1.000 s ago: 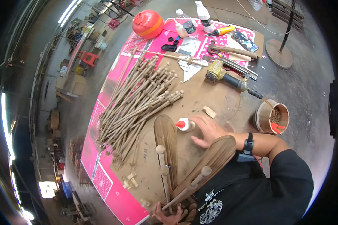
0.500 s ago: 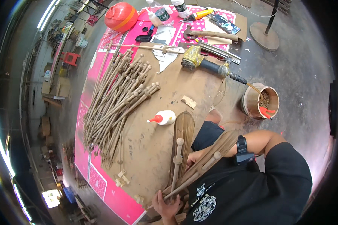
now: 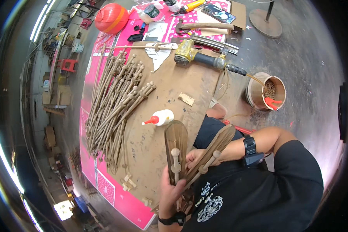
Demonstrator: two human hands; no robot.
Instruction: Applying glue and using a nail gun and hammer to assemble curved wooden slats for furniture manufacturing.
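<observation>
Two dark wooden slats with rounded ends stand in a V before my body: a left slat (image 3: pixel 175 133) and a right slat (image 3: pixel 223 138). Along each lies a turned rod with a ball tip and a ring, the left rod (image 3: pixel 176 159) and the right rod (image 3: pixel 210 161). My left hand (image 3: pixel 171 190) wraps the left slat and its rod low down, thumb across the front. Between the slats, my right hand (image 3: pixel 195 157) is closed against the right slat, partly hidden by it. The slats' lower ends are hard to make out.
A glue bottle with red cap (image 3: pixel 159 117) and a wood scrap (image 3: pixel 186 99) lie on the brown board. Many ball-ended rods (image 3: pixel 118 104) are piled left. Behind are a nail gun (image 3: pixel 200 56) with hose and a hammer (image 3: pixel 205 26). A wooden bucket (image 3: pixel 255 92) stands right.
The slats have lifted and tilted apart; the right one no longer leans across the left. My left hand has moved up from the lower ends to the left slat. The view has shifted slightly.
</observation>
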